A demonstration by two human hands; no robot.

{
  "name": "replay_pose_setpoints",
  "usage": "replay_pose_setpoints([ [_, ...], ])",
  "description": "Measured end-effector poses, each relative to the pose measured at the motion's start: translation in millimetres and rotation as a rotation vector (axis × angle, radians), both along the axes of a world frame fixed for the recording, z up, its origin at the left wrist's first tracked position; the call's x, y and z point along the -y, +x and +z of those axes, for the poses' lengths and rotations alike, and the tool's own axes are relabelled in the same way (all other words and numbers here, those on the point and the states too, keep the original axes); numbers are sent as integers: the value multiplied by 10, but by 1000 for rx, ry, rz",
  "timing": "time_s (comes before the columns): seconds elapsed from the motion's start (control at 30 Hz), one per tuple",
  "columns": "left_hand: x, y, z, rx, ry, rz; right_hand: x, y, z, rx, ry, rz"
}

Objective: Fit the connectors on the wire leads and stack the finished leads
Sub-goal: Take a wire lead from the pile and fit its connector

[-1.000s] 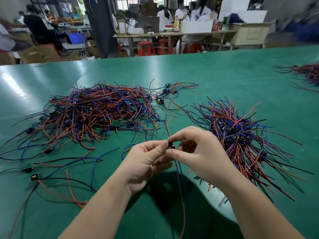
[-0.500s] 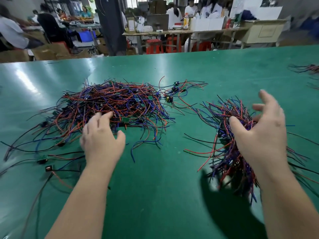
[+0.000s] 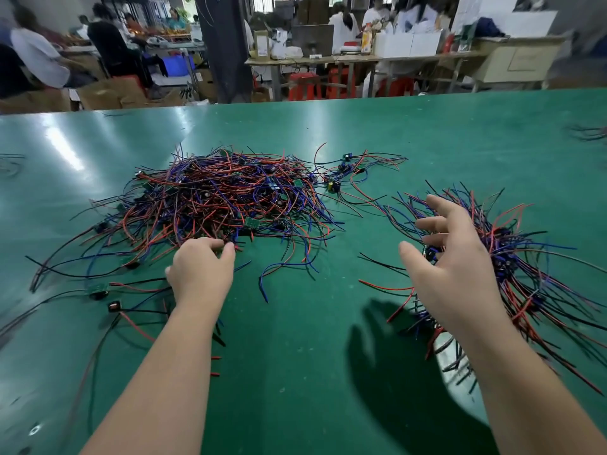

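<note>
A big tangle of red, blue and black wire leads lies left of centre on the green table. My left hand reaches into the tangle's near edge, where thumb and forefinger curl together and pinch a wire lead. A second, tidier heap of leads with dark connectors lies at the right. My right hand hovers over that heap's left side, fingers spread and holding nothing.
Loose leads with small green boards and a small dark connector lie at the near left. A few more leads sit behind the tangle. Another wire bundle shows at the far right edge. Workbenches and people fill the background.
One second ago both hands held a connector together at the centre. They have parted: the left went to the big tangle and curled its fingers, the right opened over the right heap.
</note>
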State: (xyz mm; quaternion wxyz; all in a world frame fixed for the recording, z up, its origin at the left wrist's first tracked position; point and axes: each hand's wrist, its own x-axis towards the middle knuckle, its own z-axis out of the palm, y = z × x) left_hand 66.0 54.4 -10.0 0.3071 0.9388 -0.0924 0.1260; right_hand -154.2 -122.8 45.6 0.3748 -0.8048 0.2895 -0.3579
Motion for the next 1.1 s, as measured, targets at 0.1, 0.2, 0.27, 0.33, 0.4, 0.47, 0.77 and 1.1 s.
replay_pose_setpoints([
  [0.1,9,-9,8,-45,-483,3,-11,12,-4,57,36,5],
  [0.2,75,-82,151,-184,-995,-24,-11,33,15,139,139,35],
  [0.27,141,-216,299,-381,-1278,-188,-20,49,42,199,332,108],
  [0.33,184,-391,423,-624,-1471,-448,-42,57,70,235,561,213],
  [0.4,212,-590,503,-773,-1437,-730,-80,69,100,264,775,334],
  [0.47,268,-782,514,-845,-1266,-989,-108,84,121,286,938,426],
  [0.77,385,-1101,279,-882,-607,-1217,-94,51,78,259,938,500],
  [1.1,470,-883,399,-752,-873,-732,-151,37,134,257,947,535],
])
